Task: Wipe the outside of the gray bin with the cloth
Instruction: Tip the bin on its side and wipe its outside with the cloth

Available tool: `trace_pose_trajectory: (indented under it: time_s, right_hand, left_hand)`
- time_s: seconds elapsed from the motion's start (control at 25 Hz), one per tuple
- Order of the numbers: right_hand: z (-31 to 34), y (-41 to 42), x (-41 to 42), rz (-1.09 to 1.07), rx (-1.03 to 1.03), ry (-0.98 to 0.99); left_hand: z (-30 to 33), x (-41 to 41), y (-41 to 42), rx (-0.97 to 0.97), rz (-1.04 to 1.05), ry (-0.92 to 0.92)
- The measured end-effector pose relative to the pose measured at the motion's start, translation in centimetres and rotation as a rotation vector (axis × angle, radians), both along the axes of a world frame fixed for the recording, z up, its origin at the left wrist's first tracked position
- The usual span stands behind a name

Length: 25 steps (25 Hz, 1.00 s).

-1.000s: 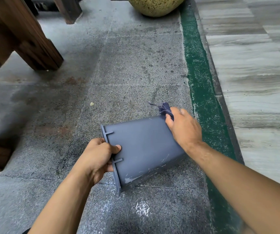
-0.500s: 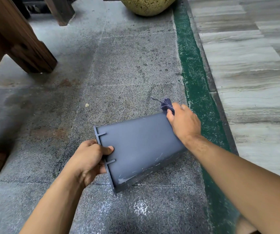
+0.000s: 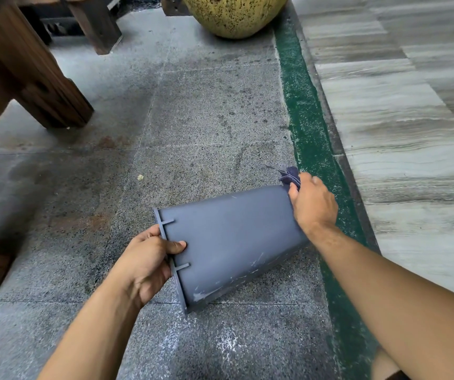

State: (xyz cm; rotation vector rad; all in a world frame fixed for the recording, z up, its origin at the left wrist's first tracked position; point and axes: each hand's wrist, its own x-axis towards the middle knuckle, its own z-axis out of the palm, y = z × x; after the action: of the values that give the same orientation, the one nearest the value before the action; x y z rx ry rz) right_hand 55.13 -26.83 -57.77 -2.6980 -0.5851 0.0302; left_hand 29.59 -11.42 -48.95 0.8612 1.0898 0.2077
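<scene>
The gray bin (image 3: 231, 237) lies tipped on its side above the stone floor, rim to the left, base to the right. My left hand (image 3: 146, 261) grips the rim, thumb on the outer wall. At the bin's base end my right hand (image 3: 312, 204) holds a dark blue cloth (image 3: 289, 173), bunched against the far right corner. Only a tuft of the cloth sticks out past my fingers. Pale scuff marks show along the bin's lower edge.
Granite floor slabs (image 3: 193, 119) lie under the bin. A green strip (image 3: 308, 133) runs along the right, with pale striped tiles (image 3: 401, 119) beyond it. Dark wooden furniture legs (image 3: 42, 86) stand at the left. A speckled yellow pot (image 3: 234, 15) sits at the top.
The bin and both hands keep the same grip. My right hand with the cloth has stayed at the base corner, shifting only slightly; the view has drifted a little.
</scene>
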Motion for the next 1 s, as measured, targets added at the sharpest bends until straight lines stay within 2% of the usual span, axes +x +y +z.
trace_pose_trajectory:
  time_s: [0.16,0.32,0.4,0.56,0.76,0.88,1.0]
  right_hand:
    - [-0.4,-3.6,1.6,-0.15,0.011,0.086]
    - [2.8,-3.6,3.1,-0.262,0.276,0.153]
    - [5.6,-2.0,2.3,-0.201,0.393,0.19]
    - [10.1,1.8,-2.7,0.035,0.451,0.244]
    - [11.7,5.7,-10.1,0.32,0.492,0.245]
    - [11.9,6.9,-12.8,0.379,0.506,0.227]
    - [11.8,7.5,-13.9,0.388,0.482,0.222]
  left_hand:
    - [1.0,-0.3,0.0,-0.115,0.005,-0.019]
    - [1.6,0.0,-0.4,-0.206,0.076,-0.073]
    - [1.3,0.5,-0.7,-0.21,0.091,-0.045]
    - [1.6,2.0,-1.6,-0.183,0.117,-0.009]
    - [2.4,2.7,-2.5,-0.154,0.139,-0.103]
    - [2.3,2.5,-2.1,-0.149,0.141,-0.231]
    - [2.4,2.7,-1.9,-0.035,0.125,-0.247]
